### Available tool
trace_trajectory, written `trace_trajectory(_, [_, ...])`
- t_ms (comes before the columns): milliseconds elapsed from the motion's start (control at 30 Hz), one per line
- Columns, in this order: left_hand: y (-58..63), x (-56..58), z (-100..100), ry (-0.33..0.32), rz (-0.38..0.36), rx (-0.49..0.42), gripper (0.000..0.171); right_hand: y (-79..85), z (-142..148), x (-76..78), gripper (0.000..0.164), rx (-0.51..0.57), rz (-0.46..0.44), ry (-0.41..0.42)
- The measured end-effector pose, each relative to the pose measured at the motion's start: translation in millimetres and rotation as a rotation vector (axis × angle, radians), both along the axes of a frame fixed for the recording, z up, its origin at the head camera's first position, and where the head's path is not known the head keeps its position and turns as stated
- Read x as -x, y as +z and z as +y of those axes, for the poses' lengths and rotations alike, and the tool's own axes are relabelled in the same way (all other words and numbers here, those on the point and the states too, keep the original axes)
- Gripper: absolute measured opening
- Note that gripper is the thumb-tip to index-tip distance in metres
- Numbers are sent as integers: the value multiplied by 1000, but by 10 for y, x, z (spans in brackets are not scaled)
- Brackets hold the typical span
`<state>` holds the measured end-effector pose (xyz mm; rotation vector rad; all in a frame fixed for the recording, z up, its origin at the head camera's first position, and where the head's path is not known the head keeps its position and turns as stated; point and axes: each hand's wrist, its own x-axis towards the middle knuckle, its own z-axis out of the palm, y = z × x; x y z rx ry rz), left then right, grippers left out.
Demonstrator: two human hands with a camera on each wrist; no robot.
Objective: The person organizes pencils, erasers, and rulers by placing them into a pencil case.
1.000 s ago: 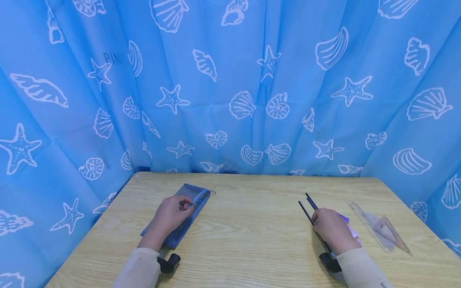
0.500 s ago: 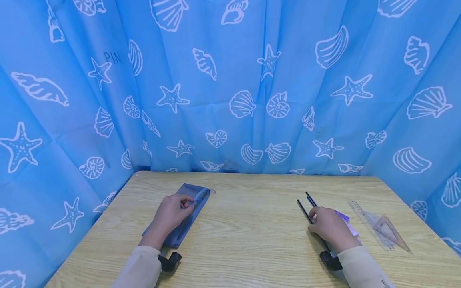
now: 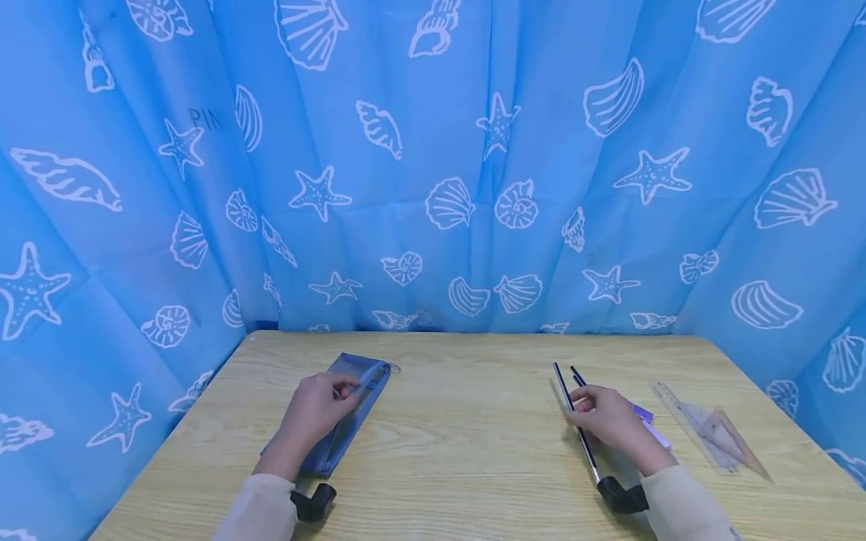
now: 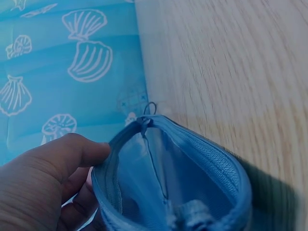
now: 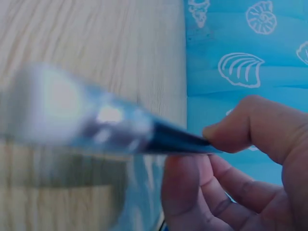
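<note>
My left hand (image 3: 316, 409) pinches one side of the mouth of a blue zip pencil pouch (image 3: 343, 437) at the table's left. Seen from the left wrist, the pouch's zip edge (image 4: 230, 175) gapes wide, with a cord loop at its far end. At the right, my right hand (image 3: 609, 422) holds a dark pencil (image 3: 563, 385) between thumb and fingers. A shiny metal band (image 5: 113, 118) and a pale blurred end show on it in the right wrist view. Beyond that hand lie more dark sticks (image 3: 579, 379), mostly hidden, and a purple item (image 3: 641, 412).
To the right of my right hand lie a clear ruler (image 3: 676, 406) and a clear set square (image 3: 734, 443), overlapping. A wooden table (image 3: 460, 436) spans between the hands. Behind it hangs a blue curtain (image 3: 406, 225) with white shell prints.
My right hand has lifted the dark pencil away from the other sticks, a little to the left. The left hand keeps its hold on the pouch. The head view has shifted slightly.
</note>
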<state>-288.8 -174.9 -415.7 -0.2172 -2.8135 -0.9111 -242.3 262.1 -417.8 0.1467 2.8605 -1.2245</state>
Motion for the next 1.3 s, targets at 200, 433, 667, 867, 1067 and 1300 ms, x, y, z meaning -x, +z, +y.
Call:
trace_trajectory(200, [9,-21,2,8,-3,11,22,-12,4,1,45,168,-25,-14])
trace_trajectory(433, [6,5,9,23,-16,26,26,-41,3,17,49,329,-91,-13])
trace_trajectory(667, [4,12,46,10,-11,19,25,-30,-37,-22,51,441,-121,8])
trace_trajectory(867, [27,18,76,1,-3,33,23,-32,-82,-28,48,457,-117,27])
trace_trajectory(1067, [66,42,104,-23,0,7,24,-58,-119,0,48,466,-135,35])
trace_trajectory(1300, [72,45,167,-25,-43,-55,24,-82,-169,46,49,480,-137,44])
